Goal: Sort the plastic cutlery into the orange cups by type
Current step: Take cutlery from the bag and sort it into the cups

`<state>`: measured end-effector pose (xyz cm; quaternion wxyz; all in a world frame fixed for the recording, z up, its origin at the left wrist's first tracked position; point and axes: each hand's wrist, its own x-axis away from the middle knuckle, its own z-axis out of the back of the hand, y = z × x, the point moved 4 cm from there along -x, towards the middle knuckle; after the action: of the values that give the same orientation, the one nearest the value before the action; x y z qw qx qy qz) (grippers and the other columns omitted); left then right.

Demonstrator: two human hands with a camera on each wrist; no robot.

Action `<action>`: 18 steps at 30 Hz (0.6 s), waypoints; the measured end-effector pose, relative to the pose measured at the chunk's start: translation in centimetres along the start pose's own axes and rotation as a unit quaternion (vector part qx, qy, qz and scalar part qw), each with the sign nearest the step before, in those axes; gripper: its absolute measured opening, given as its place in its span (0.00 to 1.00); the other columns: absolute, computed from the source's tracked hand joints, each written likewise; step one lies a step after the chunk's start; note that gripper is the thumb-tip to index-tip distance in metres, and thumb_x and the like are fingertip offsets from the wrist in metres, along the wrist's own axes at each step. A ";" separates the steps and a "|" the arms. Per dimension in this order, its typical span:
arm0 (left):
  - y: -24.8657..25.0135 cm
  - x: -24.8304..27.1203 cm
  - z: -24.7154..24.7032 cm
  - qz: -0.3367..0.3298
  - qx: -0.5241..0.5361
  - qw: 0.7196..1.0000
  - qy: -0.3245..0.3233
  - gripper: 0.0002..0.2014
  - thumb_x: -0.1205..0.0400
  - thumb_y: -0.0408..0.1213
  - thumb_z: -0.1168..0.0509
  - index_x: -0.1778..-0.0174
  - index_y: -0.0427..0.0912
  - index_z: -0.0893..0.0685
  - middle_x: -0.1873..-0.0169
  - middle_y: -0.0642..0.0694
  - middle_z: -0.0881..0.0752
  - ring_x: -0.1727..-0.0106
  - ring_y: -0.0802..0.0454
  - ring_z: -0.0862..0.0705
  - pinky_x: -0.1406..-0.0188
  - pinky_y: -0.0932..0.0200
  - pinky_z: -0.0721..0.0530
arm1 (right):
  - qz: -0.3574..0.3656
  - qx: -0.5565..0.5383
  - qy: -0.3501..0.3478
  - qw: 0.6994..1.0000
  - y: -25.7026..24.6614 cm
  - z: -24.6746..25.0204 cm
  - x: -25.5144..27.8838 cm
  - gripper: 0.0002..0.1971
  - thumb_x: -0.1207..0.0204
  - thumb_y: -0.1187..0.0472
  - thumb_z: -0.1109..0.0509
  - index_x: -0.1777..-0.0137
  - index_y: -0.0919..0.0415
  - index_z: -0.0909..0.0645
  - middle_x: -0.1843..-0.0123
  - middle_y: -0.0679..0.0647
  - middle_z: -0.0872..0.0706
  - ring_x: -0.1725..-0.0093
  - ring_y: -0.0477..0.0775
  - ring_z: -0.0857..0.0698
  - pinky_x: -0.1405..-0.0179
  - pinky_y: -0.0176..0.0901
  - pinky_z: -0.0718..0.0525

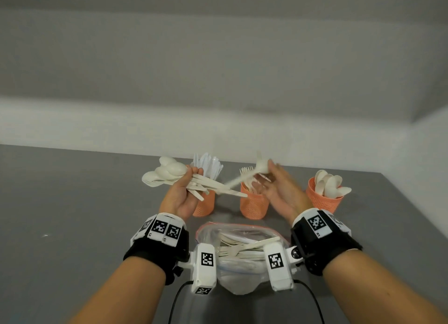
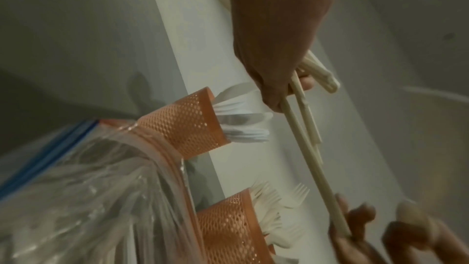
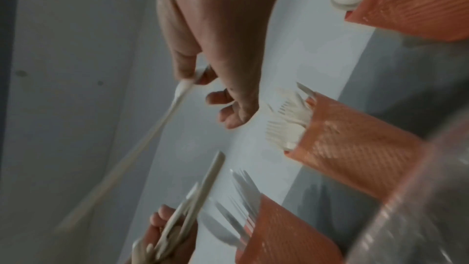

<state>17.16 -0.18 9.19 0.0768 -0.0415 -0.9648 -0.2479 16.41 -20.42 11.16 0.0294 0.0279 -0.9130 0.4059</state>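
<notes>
Three orange mesh cups stand in a row on the grey table. The left cup [image 1: 204, 203] holds white knives, the middle cup [image 1: 254, 205] holds forks, and the right cup [image 1: 323, 198] holds spoons. My left hand [image 1: 191, 178] grips a bundle of cream cutlery [image 1: 169, 174] above the knife cup, spoon bowls pointing left. My right hand [image 1: 268, 175] is above the fork cup. It pinches the bowl end of one blurred cream spoon [image 1: 242, 179] between thumb and finger [image 3: 189, 69]. That spoon's handle reaches toward the bundle. The bundle's handles [image 2: 318, 75] stick out past my left hand [image 2: 274, 57].
A clear zip bag [image 1: 242, 270] with more cream forks and other cutlery lies on the table close to me, between my wrists. A pale wall runs along the back of the table [image 1: 72, 202]. Cables hang from the wrist cameras at the near edge.
</notes>
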 end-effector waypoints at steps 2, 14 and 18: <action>-0.4 0.4 -0.3 0.016 -0.036 0.999 -0.010 0.12 0.15 0.32 0.45 0.62 0.38 0.21 0.76 0.49 0.14 0.71 0.57 0.11 0.66 0.57 0.10 | 0.035 -0.008 -0.004 0.999 -1.5 -0.8 0.1 0.08 0.17 0.64 0.41 0.59 0.59 0.30 0.60 0.60 0.16 0.61 0.55 0.12 0.62 0.46 0.11; -3.8 3.6 -3.2 0.055 -0.404 0.900 -0.153 0.13 0.21 0.19 0.41 0.46 0.36 0.17 0.51 0.35 0.14 0.49 0.45 0.14 0.46 0.53 0.15 | 0.077 0.451 -0.113 0.882 1.2 -4.5 2.2 0.06 0.30 0.63 0.23 0.57 0.59 0.18 0.68 0.46 0.14 0.66 0.40 0.15 0.70 0.25 0.19; -4.0 4.0 -3.6 0.072 -0.382 0.906 -0.165 0.12 0.21 0.20 0.40 0.46 0.35 0.17 0.54 0.34 0.14 0.50 0.41 0.15 0.45 0.46 0.16 | 0.094 0.400 -0.073 0.909 1.0 -4.2 2.5 0.05 0.29 0.64 0.25 0.54 0.61 0.17 0.63 0.54 0.12 0.65 0.45 0.13 0.69 0.33 0.15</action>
<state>13.19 -5.22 11.08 -0.0880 -0.1779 -0.7896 -0.5807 13.97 -16.73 13.44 -0.0895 -0.0194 -0.6721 0.7348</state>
